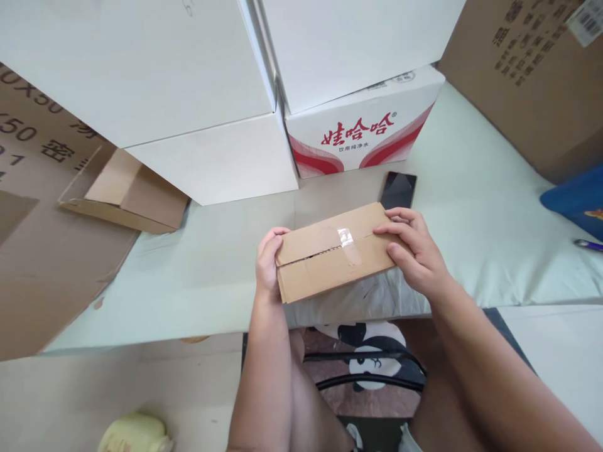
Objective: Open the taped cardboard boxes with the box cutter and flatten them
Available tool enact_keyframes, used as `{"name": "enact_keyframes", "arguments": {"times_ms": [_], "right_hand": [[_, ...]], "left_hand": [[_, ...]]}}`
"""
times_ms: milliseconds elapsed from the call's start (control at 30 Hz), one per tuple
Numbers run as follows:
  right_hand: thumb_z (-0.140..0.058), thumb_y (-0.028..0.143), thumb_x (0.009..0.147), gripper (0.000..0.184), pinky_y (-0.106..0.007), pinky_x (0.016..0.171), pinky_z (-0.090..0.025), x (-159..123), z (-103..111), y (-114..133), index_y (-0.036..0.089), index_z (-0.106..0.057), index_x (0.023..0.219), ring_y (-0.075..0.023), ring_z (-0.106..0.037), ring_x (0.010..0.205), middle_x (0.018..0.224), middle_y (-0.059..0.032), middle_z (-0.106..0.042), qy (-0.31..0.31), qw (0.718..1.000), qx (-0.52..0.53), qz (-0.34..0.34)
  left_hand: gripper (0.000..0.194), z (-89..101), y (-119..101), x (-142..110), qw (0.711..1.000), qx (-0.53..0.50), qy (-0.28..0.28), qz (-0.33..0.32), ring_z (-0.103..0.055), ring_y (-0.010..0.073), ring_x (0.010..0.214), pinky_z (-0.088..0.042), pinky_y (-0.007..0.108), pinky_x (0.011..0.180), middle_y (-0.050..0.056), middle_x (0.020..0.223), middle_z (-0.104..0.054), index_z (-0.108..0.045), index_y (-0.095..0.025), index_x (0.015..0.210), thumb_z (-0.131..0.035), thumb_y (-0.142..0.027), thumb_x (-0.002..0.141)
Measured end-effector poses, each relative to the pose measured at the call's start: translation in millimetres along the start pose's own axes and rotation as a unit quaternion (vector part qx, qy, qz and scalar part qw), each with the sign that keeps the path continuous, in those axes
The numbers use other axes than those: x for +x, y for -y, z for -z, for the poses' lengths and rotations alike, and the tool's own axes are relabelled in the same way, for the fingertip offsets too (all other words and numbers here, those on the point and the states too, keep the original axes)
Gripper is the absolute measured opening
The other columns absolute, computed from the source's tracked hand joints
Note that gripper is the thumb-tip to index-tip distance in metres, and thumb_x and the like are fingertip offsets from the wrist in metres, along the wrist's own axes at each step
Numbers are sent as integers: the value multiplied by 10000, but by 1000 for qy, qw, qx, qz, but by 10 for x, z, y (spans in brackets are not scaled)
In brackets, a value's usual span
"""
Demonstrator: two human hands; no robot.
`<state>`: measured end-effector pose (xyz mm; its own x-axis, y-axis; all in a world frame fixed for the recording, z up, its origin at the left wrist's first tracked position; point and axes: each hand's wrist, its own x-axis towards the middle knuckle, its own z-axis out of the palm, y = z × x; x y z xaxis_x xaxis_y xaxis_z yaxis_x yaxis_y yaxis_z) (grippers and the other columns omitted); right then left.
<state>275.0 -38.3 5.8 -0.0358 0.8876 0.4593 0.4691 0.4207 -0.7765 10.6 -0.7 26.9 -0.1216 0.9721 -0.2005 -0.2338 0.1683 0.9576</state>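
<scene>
Between my two hands is a small brown cardboard box point(320, 276), slightly tilted, near the front edge of the covered table. Its top flaps meet along a seam with a narrow gap on the left part. A short strip of clear tape point(347, 242) crosses that seam. My left hand point(269, 257) wraps round the box's left end, thumb on top. At the right end, my right hand point(414, 248) grips the box with its fingers over the top and corner. A dark phone point(398, 190) lies just behind the box, close to my right fingers.
Large white boxes point(217, 163) and a red-and-white water carton point(358, 135) stand at the back. Big brown cartons flank the table on the left point(61, 251) and right point(527, 81). A blue object point(577, 201) and a pen point(588, 245) are at the right edge.
</scene>
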Motion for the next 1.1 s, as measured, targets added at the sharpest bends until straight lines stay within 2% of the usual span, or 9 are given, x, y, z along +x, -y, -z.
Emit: {"name": "enact_keyframes", "arguments": {"times_ms": [100,200,400,633,767,900,1100], "right_hand": [[-583,365,916,265,-511,1021,-497,21,43,16,267,-668,1147,-308,-555,1254,1303,-114,-564,1,1000,-13,-19],[-608,352,877,228,-440,870,-548,24,57,52,256,-649,1080,-299,-591,1184,1265,-111,-593,-6,998,-16,-53],[-655,348,827,271,-382,796,-562,15,18,127,249,-570,1064,-253,-648,1082,1214,-93,-651,-47,992,16,-117],[-662,330,809,227,-384,831,-568,38,-12,147,240,-580,1001,-255,-636,1105,1213,-99,-643,-59,990,25,-128],[-668,329,812,197,-416,905,-557,15,-42,127,245,-555,949,-254,-631,1123,1210,-94,-637,-73,988,41,-128],[-661,334,838,184,-457,960,-529,-12,-73,122,246,-508,885,-262,-627,1143,1213,-98,-640,-92,987,43,-125],[-661,331,828,242,-404,845,-581,3,-73,146,248,-608,1049,-261,-638,1125,1192,-107,-633,-114,985,19,-129]], "left_hand": [[293,-3,-12,-11,1000,-1,-4,-4,-531,142,630,-422,256,582,10,733,-585,-611,-193,818,-677,-449,691],[298,-9,-25,-25,1000,4,-8,-11,-517,135,622,-410,246,571,9,712,-581,-619,-187,791,-691,-449,672],[282,9,-26,-35,999,15,-17,-23,-515,141,632,-414,254,581,15,723,-594,-630,-190,792,-690,-444,683],[292,19,-11,-4,998,-9,-29,-49,-538,136,652,-426,247,590,20,759,-616,-608,-186,785,-712,-430,662],[336,1,9,21,994,-48,-61,-75,-558,123,672,-433,233,617,16,779,-630,-486,-200,708,-760,-371,617],[425,3,42,46,984,-68,-97,-131,-547,111,650,-436,228,624,-9,731,-597,-377,-216,703,-774,-345,625],[415,21,56,49,982,-19,-110,-154,-490,92,601,-385,227,551,19,737,-591,-387,-191,589,-715,-419,700]]}}
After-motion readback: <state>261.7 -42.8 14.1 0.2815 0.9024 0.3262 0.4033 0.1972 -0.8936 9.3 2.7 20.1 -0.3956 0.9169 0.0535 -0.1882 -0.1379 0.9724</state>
